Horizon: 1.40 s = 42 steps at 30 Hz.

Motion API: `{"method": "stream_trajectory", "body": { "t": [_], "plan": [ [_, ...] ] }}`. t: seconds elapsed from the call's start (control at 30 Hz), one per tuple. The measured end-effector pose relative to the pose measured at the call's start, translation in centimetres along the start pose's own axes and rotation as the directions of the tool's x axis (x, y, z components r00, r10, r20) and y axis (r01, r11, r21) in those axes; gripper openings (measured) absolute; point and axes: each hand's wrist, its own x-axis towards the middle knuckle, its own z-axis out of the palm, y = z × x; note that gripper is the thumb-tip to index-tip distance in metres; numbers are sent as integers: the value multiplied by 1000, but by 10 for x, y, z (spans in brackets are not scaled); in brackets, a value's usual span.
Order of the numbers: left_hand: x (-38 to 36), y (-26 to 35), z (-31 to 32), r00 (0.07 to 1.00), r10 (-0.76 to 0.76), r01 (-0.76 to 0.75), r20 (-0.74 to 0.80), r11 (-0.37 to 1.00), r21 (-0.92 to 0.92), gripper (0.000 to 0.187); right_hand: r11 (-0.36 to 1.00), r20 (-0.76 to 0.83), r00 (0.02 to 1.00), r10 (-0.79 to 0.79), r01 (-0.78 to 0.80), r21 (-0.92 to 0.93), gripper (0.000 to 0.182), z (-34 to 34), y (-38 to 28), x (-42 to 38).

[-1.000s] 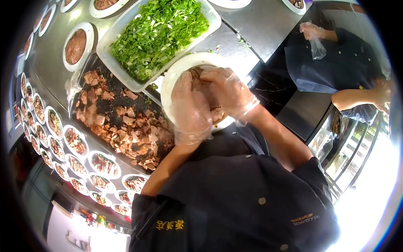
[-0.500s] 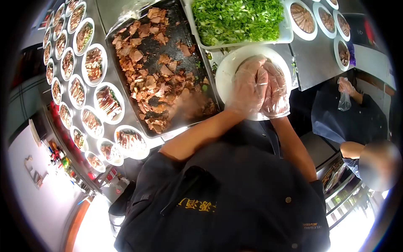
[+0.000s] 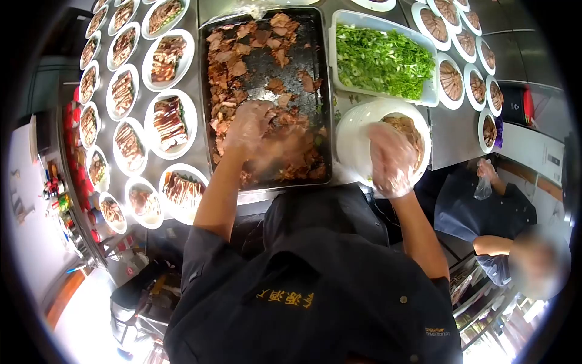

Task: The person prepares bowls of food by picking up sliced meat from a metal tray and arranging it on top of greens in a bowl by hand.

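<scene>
My left hand (image 3: 247,126), in a clear plastic glove, reaches down among chopped cooked meat (image 3: 227,73) on a dark baking tray (image 3: 325,73). Its fingers are blurred against the pieces, so their grip does not show. To the right, my gloved right hand (image 3: 393,161) is over a white bowl (image 3: 351,142), beside meat (image 3: 407,128) in the bowl. Motion smears those fingertips too, and I cannot make out whether anything is in them.
A clear tub (image 3: 431,91) of chopped greens (image 3: 382,60) stands behind the bowl. Plates of sliced meat (image 3: 171,123) line the table's left side, more plates (image 3: 451,80) the right. Another person (image 3: 485,209) with a gloved hand is at the right.
My hands were together over the white bowl and have parted. The left has moved left onto the meat tray; the right has stayed at the bowl. Meat now shows in the bowl. The view has shifted.
</scene>
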Motion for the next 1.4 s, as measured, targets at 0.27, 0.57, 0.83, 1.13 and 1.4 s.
{"method": "stream_trajectory", "body": {
  "t": [0.27, 0.57, 0.83, 1.13, 1.4],
  "plan": [
    [-64, -9, -56, 717, -686, 434, -124, 578, -691, 36, 976, 430, 876, 219, -190, -109, 22, 150, -12, 106],
    [-113, -16, -70, 496, -848, 774, 189, 332, -540, 48, 996, 668, 739, -82, 47, 71, 52, 247, -86, 123],
    [-116, -24, -45, 384, -876, 796, 293, 153, -585, 65, 991, 687, 726, -15, -81, 107, 32, 233, -91, 127],
    [-66, 48, -54, 788, -440, 507, 431, 67, -859, 33, 525, 418, 757, 502, -651, 548, 26, 116, -74, 58],
    [3, 209, -23, 850, 350, 290, 394, 314, -904, 37, 213, -134, 625, 769, -52, 976, 24, -36, -38, -47]
  ]
}}
